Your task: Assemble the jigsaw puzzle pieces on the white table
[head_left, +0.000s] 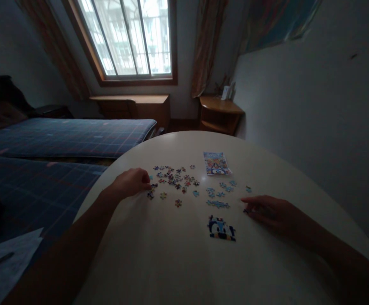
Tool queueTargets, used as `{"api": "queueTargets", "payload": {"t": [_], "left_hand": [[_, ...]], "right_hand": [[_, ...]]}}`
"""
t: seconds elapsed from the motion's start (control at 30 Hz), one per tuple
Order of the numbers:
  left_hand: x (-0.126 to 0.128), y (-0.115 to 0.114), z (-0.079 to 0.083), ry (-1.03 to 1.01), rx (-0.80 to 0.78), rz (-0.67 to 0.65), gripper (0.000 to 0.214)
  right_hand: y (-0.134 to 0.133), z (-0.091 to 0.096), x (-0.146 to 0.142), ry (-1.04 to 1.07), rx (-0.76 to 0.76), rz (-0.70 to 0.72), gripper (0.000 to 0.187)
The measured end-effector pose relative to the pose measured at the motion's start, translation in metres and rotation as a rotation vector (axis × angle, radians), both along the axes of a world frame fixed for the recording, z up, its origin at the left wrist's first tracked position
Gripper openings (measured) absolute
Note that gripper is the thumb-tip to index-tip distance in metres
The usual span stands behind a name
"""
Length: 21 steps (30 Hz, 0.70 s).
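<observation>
My left hand (133, 183) has its fingers curled together at the left edge of a loose pile of jigsaw puzzle pieces (173, 178). A dark piece (153, 185) lies right at its fingertips; whether the fingers grip one is hidden. On the right, my right hand (268, 212) hovers low over the table, closed with a small dark puzzle piece (245, 210) at its fingertips. Between the hands lies a joined block of blue, white and black pieces (221, 228). Above it are a joined light-blue strip (217, 204) and several loose light-blue pieces (227, 187).
A printed picture sheet (216, 164) lies farther back on the round white table (165, 262). One piece (248, 189) sits apart at the right. A bed (60, 135) and papers with a pen (9, 258) are on the left. A wall (314, 118) borders the right side.
</observation>
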<state>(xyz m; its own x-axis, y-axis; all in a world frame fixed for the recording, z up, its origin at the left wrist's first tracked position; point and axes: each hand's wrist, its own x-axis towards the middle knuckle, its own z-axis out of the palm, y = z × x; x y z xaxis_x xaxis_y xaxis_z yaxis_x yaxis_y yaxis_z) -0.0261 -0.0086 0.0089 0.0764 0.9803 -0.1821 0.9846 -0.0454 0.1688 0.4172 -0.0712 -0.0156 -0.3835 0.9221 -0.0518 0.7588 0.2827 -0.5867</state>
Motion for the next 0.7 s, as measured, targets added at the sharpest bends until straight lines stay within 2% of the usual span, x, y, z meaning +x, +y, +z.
{"api": "queueTargets", "payload": {"t": [0.23, 0.4, 0.7], "left_hand": [[0.006, 0.000, -0.003, -0.014, 0.011, -0.007, 0.017], [0.000, -0.002, 0.003, -0.009, 0.017, -0.004, 0.014], [0.006, -0.014, 0.010, -0.033, -0.144, -0.090, 0.007]], "right_hand": [[0.001, 0.001, 0.000, -0.015, -0.018, -0.004, 0.045], [-0.001, 0.003, -0.001, -0.008, -0.013, -0.016, 0.046], [-0.001, 0.001, -0.001, 0.003, -0.029, -0.022, 0.045]]}}
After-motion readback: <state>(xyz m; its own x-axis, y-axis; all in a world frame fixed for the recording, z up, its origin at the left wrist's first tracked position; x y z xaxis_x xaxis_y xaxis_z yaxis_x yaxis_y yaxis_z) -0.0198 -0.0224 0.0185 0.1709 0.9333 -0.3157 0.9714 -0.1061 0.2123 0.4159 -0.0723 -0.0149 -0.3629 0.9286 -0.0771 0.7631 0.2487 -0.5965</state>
